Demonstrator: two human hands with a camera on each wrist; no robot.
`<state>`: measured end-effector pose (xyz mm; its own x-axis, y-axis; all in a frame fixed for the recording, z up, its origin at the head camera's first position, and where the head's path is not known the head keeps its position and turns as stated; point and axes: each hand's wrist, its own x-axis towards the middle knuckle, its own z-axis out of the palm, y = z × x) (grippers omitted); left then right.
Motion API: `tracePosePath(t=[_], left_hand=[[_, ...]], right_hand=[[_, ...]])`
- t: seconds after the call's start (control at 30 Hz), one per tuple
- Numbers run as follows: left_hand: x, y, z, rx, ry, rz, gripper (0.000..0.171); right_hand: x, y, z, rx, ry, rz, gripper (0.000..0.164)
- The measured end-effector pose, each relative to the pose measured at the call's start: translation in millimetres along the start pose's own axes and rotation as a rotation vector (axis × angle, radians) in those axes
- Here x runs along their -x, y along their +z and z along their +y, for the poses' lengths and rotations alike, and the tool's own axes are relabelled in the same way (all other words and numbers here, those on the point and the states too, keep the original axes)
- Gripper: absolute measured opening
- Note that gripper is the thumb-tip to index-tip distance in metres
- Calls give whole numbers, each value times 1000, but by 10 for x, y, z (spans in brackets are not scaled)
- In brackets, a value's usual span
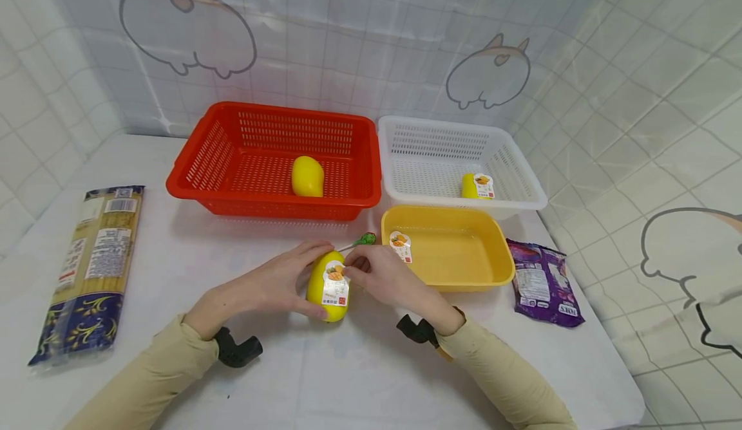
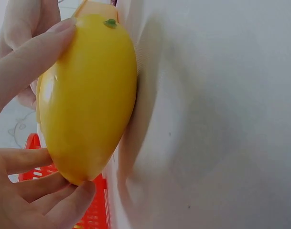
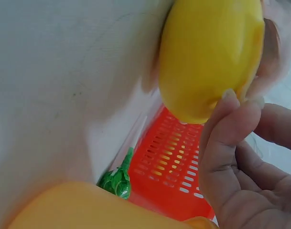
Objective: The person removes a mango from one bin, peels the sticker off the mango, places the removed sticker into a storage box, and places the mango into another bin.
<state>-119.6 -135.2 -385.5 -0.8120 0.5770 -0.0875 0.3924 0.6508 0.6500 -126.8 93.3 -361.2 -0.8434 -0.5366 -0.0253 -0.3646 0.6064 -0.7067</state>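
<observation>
A yellow mango (image 1: 316, 282) lies on the white table in front of the person, a white fruit-printed sticker (image 1: 335, 285) on its upper face. The left hand (image 1: 263, 288) holds it from the left, thumb at the near end and fingers round the far end. In the left wrist view the bare side of the mango (image 2: 90, 95) shows between those fingers. At the sticker's right edge, the right hand (image 1: 390, 279) has thumb and index finger pinched together. The right wrist view shows these fingertips (image 3: 229, 102) right against the mango's side.
Behind stand a red basket (image 1: 278, 208) with one mango and a white basket (image 1: 406, 188) with a stickered mango. A yellow tub (image 1: 458, 256) bears a similar sticker. A green-wrapped lollipop (image 1: 365, 239) lies near the hands; noodle pack (image 1: 95, 269) left, purple bag (image 1: 545, 285) right.
</observation>
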Motion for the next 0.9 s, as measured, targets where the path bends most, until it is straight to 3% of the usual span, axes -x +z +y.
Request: tracePosePath(t=[0.47,0.9], left_hand=[[4,3,42,-23,-34,3,116],[13,8,54,-38,-8,10,116]], right_hand=[[-9,12,-21,-23,8,36,17],[-23,23,6,-69,18,2,10]])
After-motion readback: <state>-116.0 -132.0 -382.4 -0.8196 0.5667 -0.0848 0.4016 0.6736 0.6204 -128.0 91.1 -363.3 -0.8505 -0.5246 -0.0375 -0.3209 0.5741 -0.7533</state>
